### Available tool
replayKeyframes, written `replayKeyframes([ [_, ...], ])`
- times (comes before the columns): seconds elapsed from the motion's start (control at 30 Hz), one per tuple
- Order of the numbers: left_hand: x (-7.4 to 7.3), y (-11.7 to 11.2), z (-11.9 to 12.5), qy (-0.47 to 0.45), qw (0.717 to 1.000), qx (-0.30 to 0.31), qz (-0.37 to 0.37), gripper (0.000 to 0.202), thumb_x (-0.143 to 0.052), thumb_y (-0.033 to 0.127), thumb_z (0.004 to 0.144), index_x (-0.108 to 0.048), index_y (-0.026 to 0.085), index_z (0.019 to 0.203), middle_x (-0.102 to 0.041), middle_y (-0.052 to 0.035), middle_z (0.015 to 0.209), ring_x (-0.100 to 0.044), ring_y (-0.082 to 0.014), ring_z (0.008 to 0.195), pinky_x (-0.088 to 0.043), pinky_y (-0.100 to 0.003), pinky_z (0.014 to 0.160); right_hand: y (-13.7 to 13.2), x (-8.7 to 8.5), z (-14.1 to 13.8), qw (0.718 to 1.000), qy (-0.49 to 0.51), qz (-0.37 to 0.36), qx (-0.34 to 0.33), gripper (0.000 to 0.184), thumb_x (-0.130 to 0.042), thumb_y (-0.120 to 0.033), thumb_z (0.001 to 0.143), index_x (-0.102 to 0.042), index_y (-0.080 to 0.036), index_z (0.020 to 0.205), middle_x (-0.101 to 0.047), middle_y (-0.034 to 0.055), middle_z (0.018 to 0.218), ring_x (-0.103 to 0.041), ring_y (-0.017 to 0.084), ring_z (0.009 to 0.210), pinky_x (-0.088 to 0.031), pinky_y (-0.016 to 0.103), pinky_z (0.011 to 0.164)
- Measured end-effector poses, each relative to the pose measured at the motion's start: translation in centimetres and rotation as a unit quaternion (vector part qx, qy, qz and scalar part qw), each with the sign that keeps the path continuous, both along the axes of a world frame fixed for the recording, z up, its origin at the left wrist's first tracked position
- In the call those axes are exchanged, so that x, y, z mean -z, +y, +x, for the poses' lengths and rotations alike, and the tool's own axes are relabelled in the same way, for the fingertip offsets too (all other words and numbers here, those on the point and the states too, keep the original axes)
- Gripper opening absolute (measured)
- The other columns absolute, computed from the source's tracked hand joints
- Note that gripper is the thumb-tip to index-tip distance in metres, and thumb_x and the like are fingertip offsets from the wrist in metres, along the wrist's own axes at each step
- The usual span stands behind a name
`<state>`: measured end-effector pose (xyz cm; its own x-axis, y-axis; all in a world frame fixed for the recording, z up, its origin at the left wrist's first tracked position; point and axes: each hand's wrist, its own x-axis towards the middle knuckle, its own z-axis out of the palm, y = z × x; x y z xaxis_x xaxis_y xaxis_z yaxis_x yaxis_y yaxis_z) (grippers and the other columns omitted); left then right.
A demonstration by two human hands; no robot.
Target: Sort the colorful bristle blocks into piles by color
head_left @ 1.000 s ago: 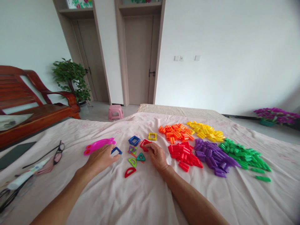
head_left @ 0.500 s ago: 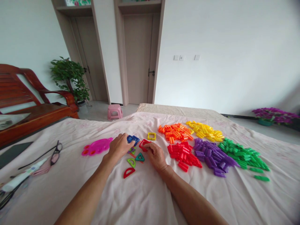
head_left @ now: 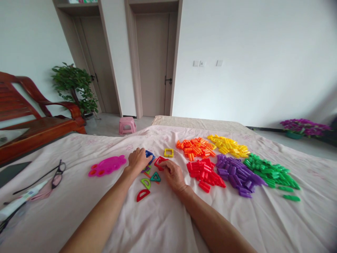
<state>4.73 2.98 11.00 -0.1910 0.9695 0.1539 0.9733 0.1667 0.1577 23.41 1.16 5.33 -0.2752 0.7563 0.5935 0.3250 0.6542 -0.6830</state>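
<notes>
Flowered cloth [head_left: 152, 225] is spreading beneath; the left hand [head_left: 138, 162] is pinching and partly hiding blue frames [head_left: 150, 153], the right hand [head_left: 173, 176] is gripping a hollow red frame [head_left: 158, 161].

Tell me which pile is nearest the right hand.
The red pile, beside the right hand; the orange pile, purple pile, yellow pile and green pile lie farther.

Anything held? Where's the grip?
Left hand appears to grip a blue frame by its left side; right hand, a red frame by its right side. Contact partly hidden.
</notes>
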Motion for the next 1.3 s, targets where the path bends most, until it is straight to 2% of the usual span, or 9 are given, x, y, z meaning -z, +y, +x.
replayKeyframes([
  [0.17, 0.4, 0.5, 0.1, 0.000, 1.000, -0.007, -0.015, 0.050, -0.048, 0.054, 0.087, -0.063, 0.014, 0.112, -0.066, -0.0189, 0.117, -0.065, -0.0316, 0.107, -0.047, -0.038, 0.086, -0.1, -0.1, 0.0, 1.000, 0.004, 0.011, 0.005, 0.035, -0.046, -0.001, 0.080, -0.070, -0.023, 0.093, -0.072, 0.0032, 0.093, -0.065, 0.018, 0.088, -0.050, 0.031, 0.084],
  [0.37, 1.5, 0.7, 0.0, -0.009, 1.000, -0.010, -0.022, 0.056, -0.051, 0.059, 0.084, -0.057, 0.018, 0.122, -0.066, -0.0166, 0.118, -0.067, -0.0320, 0.105, -0.050, -0.038, 0.082, -0.2, -0.4, 0.3, 0.991, -0.075, 0.056, 0.101, 0.037, -0.052, -0.009, 0.082, -0.065, -0.021, 0.115, -0.068, 0.0076, 0.114, -0.059, 0.023, 0.109, -0.045, 0.038, 0.098],
  [0.47, 1.9, 0.7, -0.2, -0.012, 1.000, -0.004, -0.021, 0.066, -0.056, 0.064, 0.080, -0.052, 0.020, 0.130, -0.066, -0.0157, 0.120, -0.066, -0.0327, 0.108, -0.050, -0.038, 0.082, -0.3, -0.4, 0.1, 0.979, -0.136, 0.026, 0.152, 0.051, -0.061, -0.019, 0.081, -0.056, -0.020, 0.132, -0.061, 0.0102, 0.131, -0.052, 0.027, 0.122, -0.041, 0.042, 0.105],
  [0.6, 1.8, 0.3, -0.3, -0.022, 1.000, -0.002, -0.012, 0.073, -0.057, 0.065, 0.080, -0.047, 0.019, 0.135, -0.066, -0.0160, 0.120, -0.066, -0.0326, 0.108, -0.050, -0.038, 0.083, -0.4, -0.3, -0.2, 0.962, -0.203, -0.039, 0.180, 0.057, -0.065, -0.030, 0.083, -0.052, -0.020, 0.138, -0.061, 0.0123, 0.131, -0.053, 0.030, 0.120, -0.041, 0.044, 0.104],
  [0.7, 1.5, -0.7, 0.0, -0.023, 0.999, 0.006, 0.041, 0.073, -0.061, 0.059, 0.082, -0.045, 0.017, 0.139, -0.064, -0.0176, 0.123, -0.063, -0.0319, 0.112, -0.048, -0.039, 0.090, -0.2, -0.2, -0.2, 0.959, -0.218, -0.060, 0.174, 0.054, -0.066, -0.033, 0.084, -0.054, -0.021, 0.136, -0.064, 0.0117, 0.127, -0.056, 0.029, 0.117, -0.042, 0.042, 0.101],
  [0.8, 1.3, -2.5, 1.0, -0.084, 0.985, 0.069, 0.136, 0.051, -0.055, 0.041, 0.091, -0.049, 0.017, 0.136, -0.063, -0.0140, 0.126, -0.061, -0.0249, 0.118, -0.047, -0.034, 0.098, 0.2, 0.0, 0.0, 0.967, -0.198, -0.052, 0.155, 0.055, -0.066, -0.034, 0.084, -0.054, -0.019, 0.135, -0.065, 0.0116, 0.127, -0.057, 0.027, 0.116, -0.043, 0.040, 0.101],
  [0.87, 1.4, -3.7, 1.9, -0.146, 0.970, 0.115, 0.158, 0.040, -0.049, 0.029, 0.094, -0.053, 0.018, 0.132, -0.064, -0.0112, 0.127, -0.060, -0.0200, 0.120, -0.046, -0.030, 0.102, 0.5, 0.4, 0.2, 0.972, -0.181, -0.051, 0.140, 0.055, -0.065, -0.031, 0.083, -0.053, -0.018, 0.135, -0.064, 0.0118, 0.127, -0.057, 0.027, 0.116, -0.043, 0.040, 0.102],
  [1.1, 1.9, -5.9, 4.5, -0.218, 0.962, 0.162, 0.008, 0.058, -0.050, 0.014, 0.088, -0.043, 0.012, 0.145, -0.056, -0.0150, 0.144, -0.053, -0.0216, 0.133, -0.040, -0.033, 0.112, 0.6, 0.7, 0.3, 0.972, -0.172, -0.058, 0.148, 0.058, -0.058, -0.020, 0.080, -0.050, -0.016, 0.137, -0.058, 0.0136, 0.135, -0.054, 0.025, 0.123, -0.043, 0.038, 0.103],
  [1.3, 2.0, -6.1, 5.0, -0.190, 0.965, 0.181, -0.007, 0.056, -0.047, 0.013, 0.087, -0.048, 0.010, 0.142, -0.055, -0.0182, 0.144, -0.051, -0.0242, 0.136, -0.039, -0.036, 0.114, -0.4, -0.6, 0.4, 0.943, -0.253, -0.055, 0.207, 0.064, -0.057, -0.023, 0.081, -0.045, -0.020, 0.143, -0.054, 0.0135, 0.138, -0.051, 0.027, 0.126, -0.042, 0.040, 0.101],
])
